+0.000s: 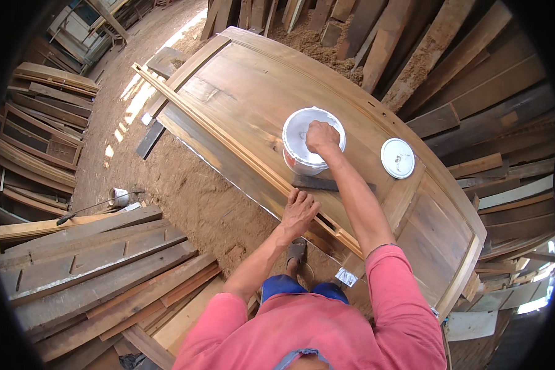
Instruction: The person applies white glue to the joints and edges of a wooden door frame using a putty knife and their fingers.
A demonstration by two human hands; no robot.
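A large panelled wooden door [253, 80] lies flat in front of me. On it stands a white bucket [299, 165], its top open and a pale coating inside. My right hand [322, 137] is closed in a fist over the bucket's mouth; what it holds, if anything, is hidden. Along the door's near side runs a long narrow wooden rail [228, 145]. The fingers of my left hand [301, 209] curl over this rail, close to a dark wood strip [317, 183]. That strip lies by the bucket's base, partly under my right forearm.
A round white lid [398, 158] lies on the door, right of the bucket. Stacked boards [105, 265] fill the lower left, and more planks [438, 55] lean at the upper right. A small paint can [118, 197] sits on the left by the dirt floor [191, 191].
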